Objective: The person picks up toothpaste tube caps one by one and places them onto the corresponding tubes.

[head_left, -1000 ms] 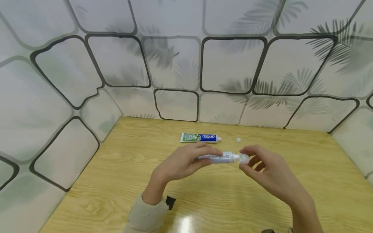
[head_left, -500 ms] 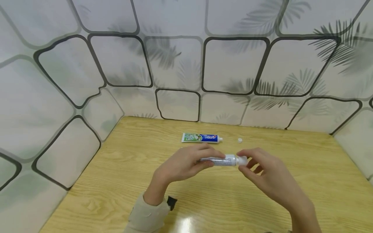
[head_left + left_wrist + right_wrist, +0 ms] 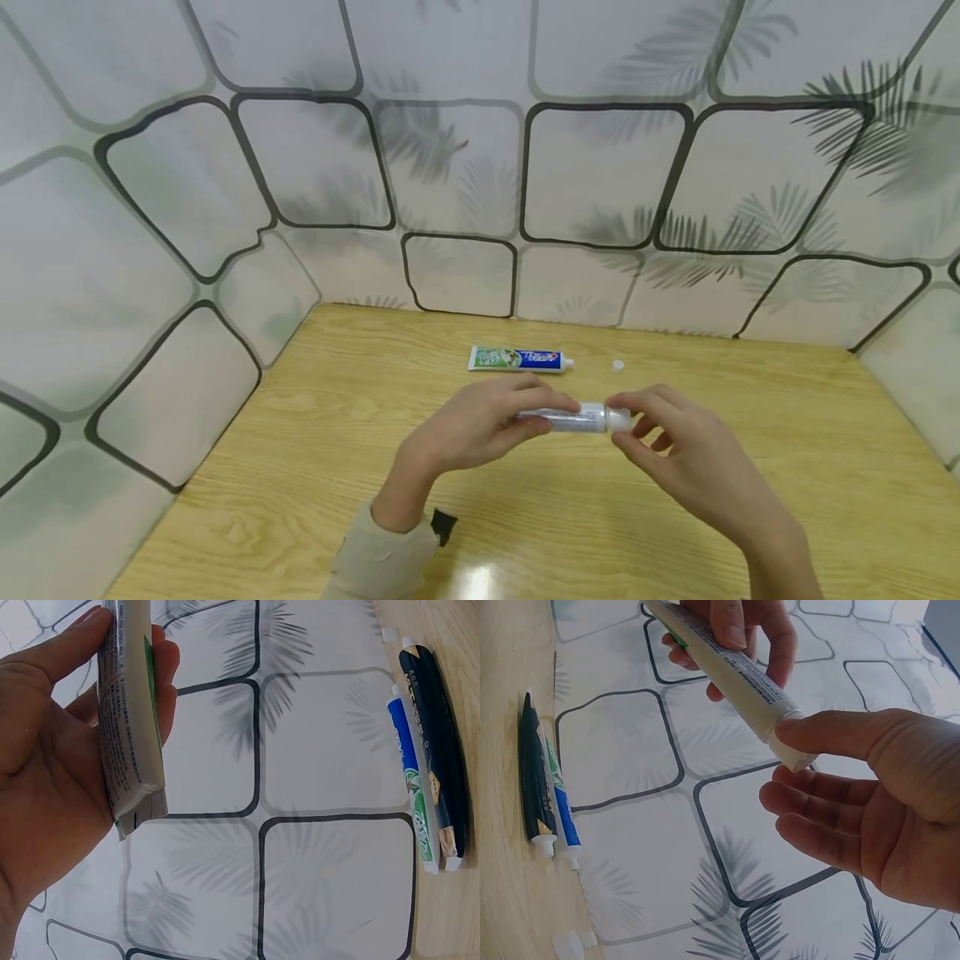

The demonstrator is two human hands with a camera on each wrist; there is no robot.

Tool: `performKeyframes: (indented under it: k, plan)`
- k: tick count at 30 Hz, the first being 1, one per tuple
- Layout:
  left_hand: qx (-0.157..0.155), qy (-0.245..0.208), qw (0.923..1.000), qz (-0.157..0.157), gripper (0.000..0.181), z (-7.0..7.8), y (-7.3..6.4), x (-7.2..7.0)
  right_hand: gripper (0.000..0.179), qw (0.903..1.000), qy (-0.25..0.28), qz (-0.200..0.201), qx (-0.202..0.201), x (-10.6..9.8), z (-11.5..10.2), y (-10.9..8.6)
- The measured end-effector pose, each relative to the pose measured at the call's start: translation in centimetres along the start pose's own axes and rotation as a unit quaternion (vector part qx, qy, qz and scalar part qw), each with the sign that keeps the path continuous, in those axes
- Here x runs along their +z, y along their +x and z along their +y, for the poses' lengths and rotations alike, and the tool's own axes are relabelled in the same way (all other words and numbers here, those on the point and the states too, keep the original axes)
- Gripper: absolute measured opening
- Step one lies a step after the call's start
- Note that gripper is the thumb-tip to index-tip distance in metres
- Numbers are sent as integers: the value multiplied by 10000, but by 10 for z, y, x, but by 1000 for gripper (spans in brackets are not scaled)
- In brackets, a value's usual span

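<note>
A white toothpaste tube with fine print lies level above the table in the grip of my left hand. Its crimped end points down past the palm in the left wrist view, where the thumb and fingers hold the tube from both sides. My right hand pinches a white cap between thumb and fingers. This cap covers the nozzle and sits right against the tube's shoulder. In the right wrist view, the lower fingers of that hand are spread below the cap.
On the wooden table lies a blue and green toothpaste tube, uncapped, with a small white cap to its right. Beside it a dark toothpaste tube shows in the wrist views. A larger white cap is nearby. A patterned wall stands behind.
The right hand has moved the cap left onto the tube; the nozzle, bare between them one second ago, is now covered. Both hands have sunk slightly in the head view.
</note>
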State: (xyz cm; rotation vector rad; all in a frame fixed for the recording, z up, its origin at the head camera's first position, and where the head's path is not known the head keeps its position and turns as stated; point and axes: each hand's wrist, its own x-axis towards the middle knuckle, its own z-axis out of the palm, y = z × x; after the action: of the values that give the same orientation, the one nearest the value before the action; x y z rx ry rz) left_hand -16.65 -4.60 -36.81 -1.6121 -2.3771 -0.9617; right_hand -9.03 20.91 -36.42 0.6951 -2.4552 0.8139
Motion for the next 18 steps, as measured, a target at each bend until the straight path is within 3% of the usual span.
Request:
performKeyframes:
  k: [18]
  plan:
    - [-1,111,9999,17,29,0,0,2,31,9969,503,-462,388,0,4,-1]
